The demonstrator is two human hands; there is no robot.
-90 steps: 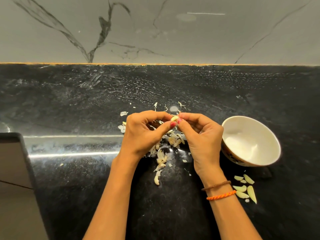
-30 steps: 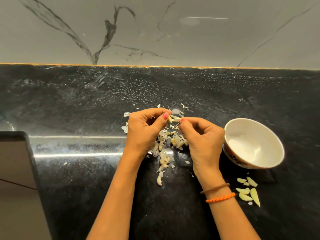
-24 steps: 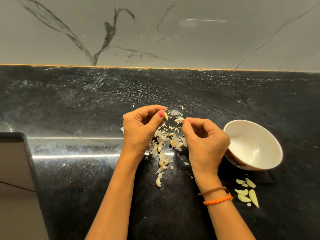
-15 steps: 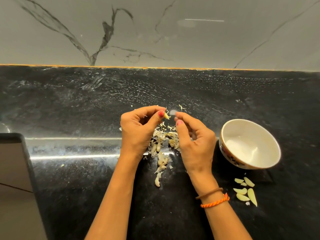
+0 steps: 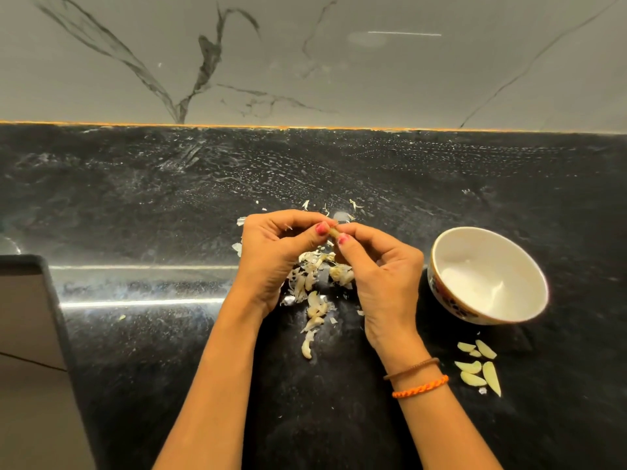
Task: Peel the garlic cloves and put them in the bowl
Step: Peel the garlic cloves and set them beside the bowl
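Head: hands (image 5: 334,262) rejoined on clove (image 5: 333,232)

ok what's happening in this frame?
A person is peeling garlic over a black counter. Both hands, left hand and right hand, pinch one small clove between the fingertips, above a pile of papery skins. The white bowl on the right looks empty; several peeled cloves lie on the counter beside it, not in it yet.

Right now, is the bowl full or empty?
Empty: the bowl shows only its bare white inside. The peeled cloves lie on the counter beside it.
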